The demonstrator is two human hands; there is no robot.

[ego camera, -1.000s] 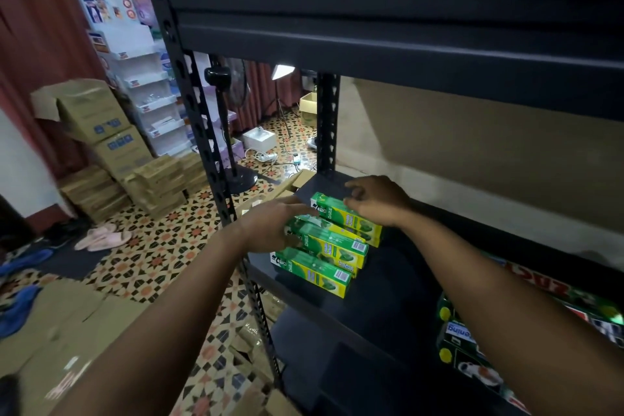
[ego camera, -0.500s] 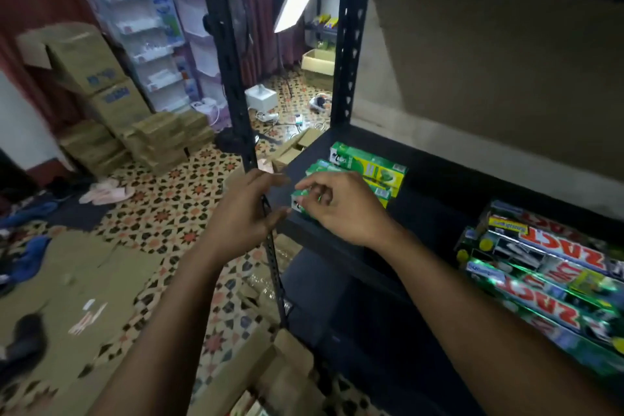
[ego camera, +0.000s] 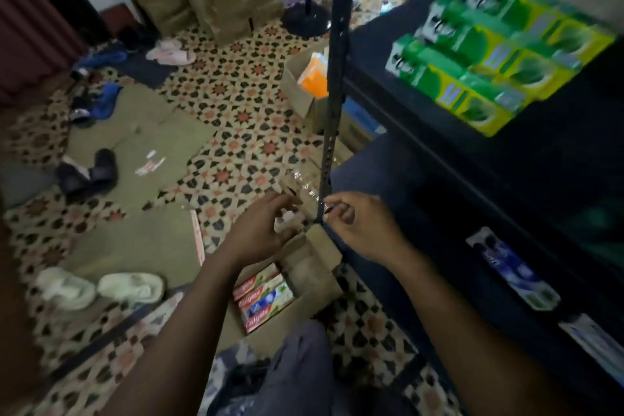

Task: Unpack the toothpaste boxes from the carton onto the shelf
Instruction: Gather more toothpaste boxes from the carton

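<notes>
Both our hands, left hand (ego camera: 260, 230) and right hand (ego camera: 361, 226), hover loosely curled and empty above the open brown cardboard carton (ego camera: 304, 267); green-and-yellow toothpaste boxes (ego camera: 489, 54) sit on the black metal shelf (ego camera: 422, 118), red-and-white ones (ego camera: 263, 300) remain inside.

Matt black perforated metal shelf post (ego camera: 332, 84), dark matt shelf board (ego camera: 557, 159), glossy printed card toothpaste boxes (ego camera: 486, 57), dull brown corrugated cardboard carton (ego camera: 314, 267) with shiny clear tape (ego camera: 304, 186), smooth patterned floor tiles (ego camera: 233, 111), soft white slippers (ego camera: 98, 287)
</notes>
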